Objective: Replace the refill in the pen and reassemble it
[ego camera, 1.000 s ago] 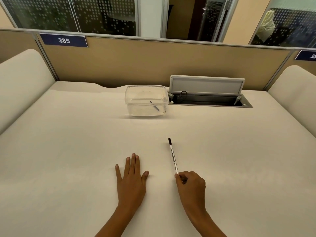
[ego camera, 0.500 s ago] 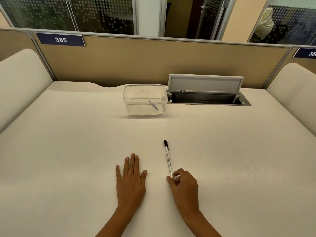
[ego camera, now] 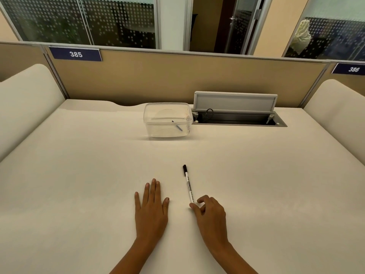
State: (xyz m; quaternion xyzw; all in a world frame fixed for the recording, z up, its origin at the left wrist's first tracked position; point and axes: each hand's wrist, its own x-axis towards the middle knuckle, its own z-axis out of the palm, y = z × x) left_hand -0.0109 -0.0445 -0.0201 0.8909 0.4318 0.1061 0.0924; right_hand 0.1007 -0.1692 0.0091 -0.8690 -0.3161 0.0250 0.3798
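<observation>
A white pen (ego camera: 188, 184) with a black cap lies flat on the cream desk (ego camera: 79, 175), cap pointing away from me. My right hand (ego camera: 209, 216) rests on the desk, and its thumb and fingertips pinch the pen's near end. My left hand (ego camera: 151, 210) lies flat on the desk to the left of the pen, palm down, fingers apart, holding nothing. At the back of the desk stands a clear plastic box (ego camera: 167, 119) with a thin blue refill (ego camera: 177, 125) leaning inside it.
An open cable hatch (ego camera: 237, 118) with a raised grey lid sits in the desk right of the box. A tan partition (ego camera: 177, 76) with number plates closes the back. Cream padded dividers (ego camera: 25, 99) flank both sides.
The pen and my right hand have shifted a little to the left, with the pen swinging nearer to my left hand. My left hand has stayed flat in place.
</observation>
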